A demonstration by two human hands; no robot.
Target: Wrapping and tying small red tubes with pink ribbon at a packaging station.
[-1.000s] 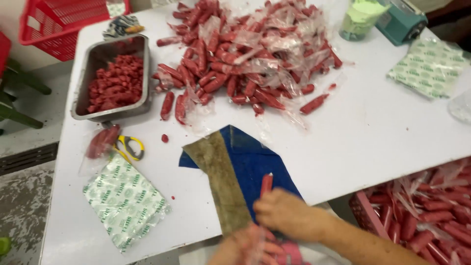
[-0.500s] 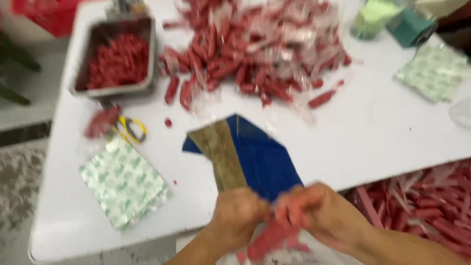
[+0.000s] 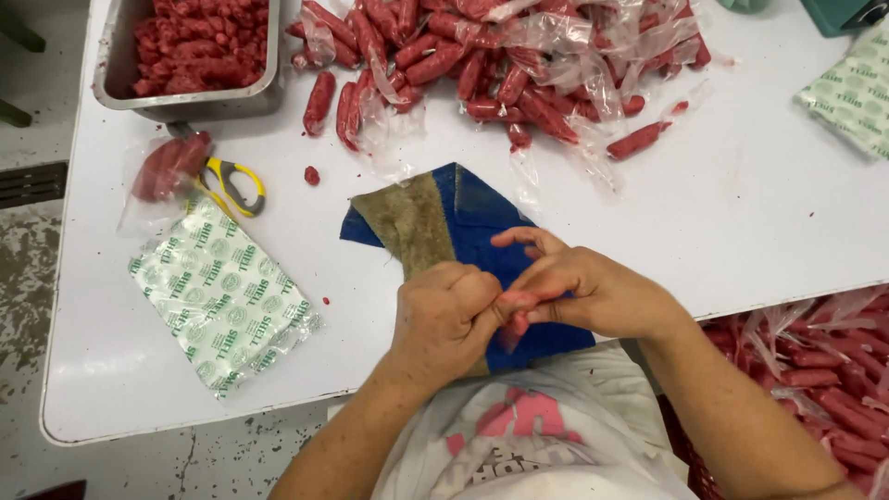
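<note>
My left hand and my right hand meet over the near edge of a white table, both gripping one small red sausage. The sausage shows only as a pink-red bit between the fingers. Under the hands lies a blue cloth with a brown strip. A big heap of red sausages in clear plastic wrappers covers the far middle of the table.
A metal tray of peeled sausages sits at the far left. Yellow-handled scissors and a plastic bag with a sausage lie beside a green-printed white pack. Another such pack is far right. A crate of sausages stands below right.
The view has come closer to the table. My hands have come together over the blue cloth, and both now grip the sausage that my right hand held upright a second ago.
</note>
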